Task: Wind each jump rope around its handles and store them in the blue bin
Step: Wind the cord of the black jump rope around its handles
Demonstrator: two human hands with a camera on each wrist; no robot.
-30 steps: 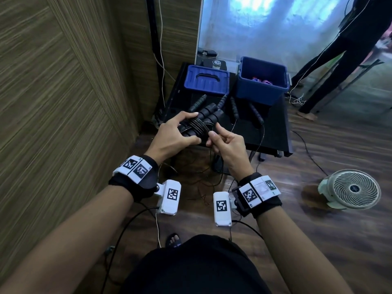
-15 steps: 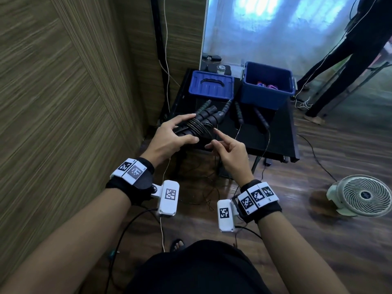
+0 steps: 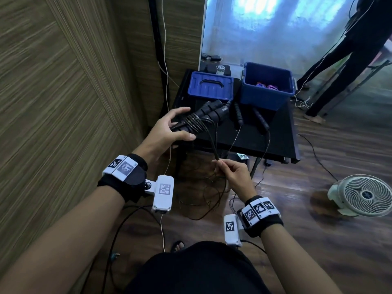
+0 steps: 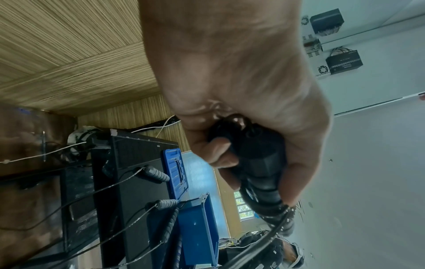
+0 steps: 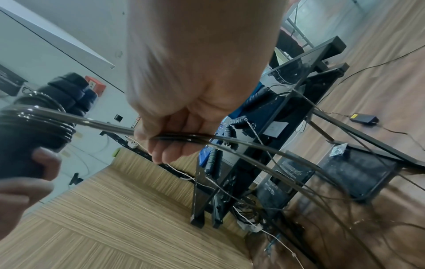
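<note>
Left hand [image 3: 169, 130] clenched round paired handles [image 3: 209, 114], long axis running ahead of fingers toward blue bin [image 3: 267, 85]. Right hand [image 3: 232, 172] pinching slack rope [image 3: 213, 145], below and nearer body.

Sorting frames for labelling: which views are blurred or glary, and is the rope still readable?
Head view: sharp centre, smeared edges, bright glare off the back wall; rope coils on the handles are clear. Left wrist: the left hand looks soft and fills the frame. Right wrist: right hand is blurred, rope glints.
</note>
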